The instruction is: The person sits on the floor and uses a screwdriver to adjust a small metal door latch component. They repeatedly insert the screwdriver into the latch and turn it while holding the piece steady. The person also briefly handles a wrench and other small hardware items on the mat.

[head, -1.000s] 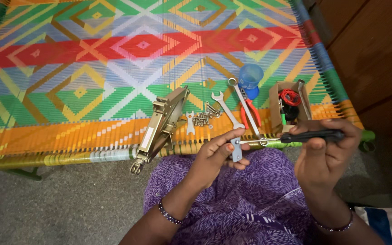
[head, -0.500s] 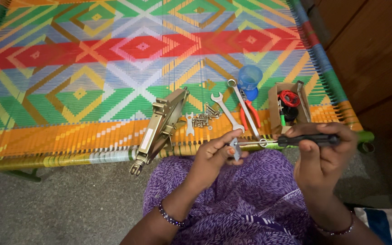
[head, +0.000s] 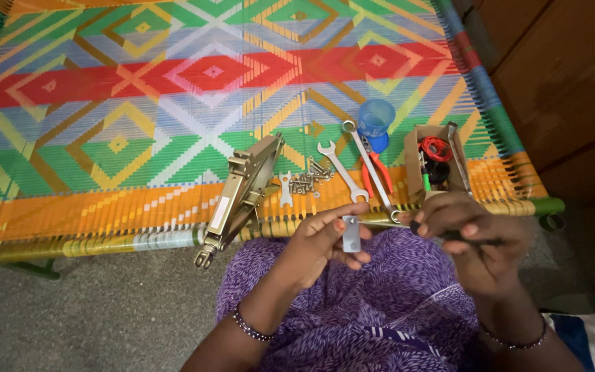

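Left hand (head: 321, 241) pinches metal plate (head: 351, 234); right hand (head: 480, 238) perhaps grips a tool.

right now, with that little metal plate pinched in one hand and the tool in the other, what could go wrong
The small grey plate is held only by the left hand's fingertips over the lap, so it might slip and drop into the purple cloth or to the floor. The loose screws lie on the woven bed near its edge and could roll off or fall through the weave. The right hand grips a dark-handled tool close to the other fingers; a slip could jab them.
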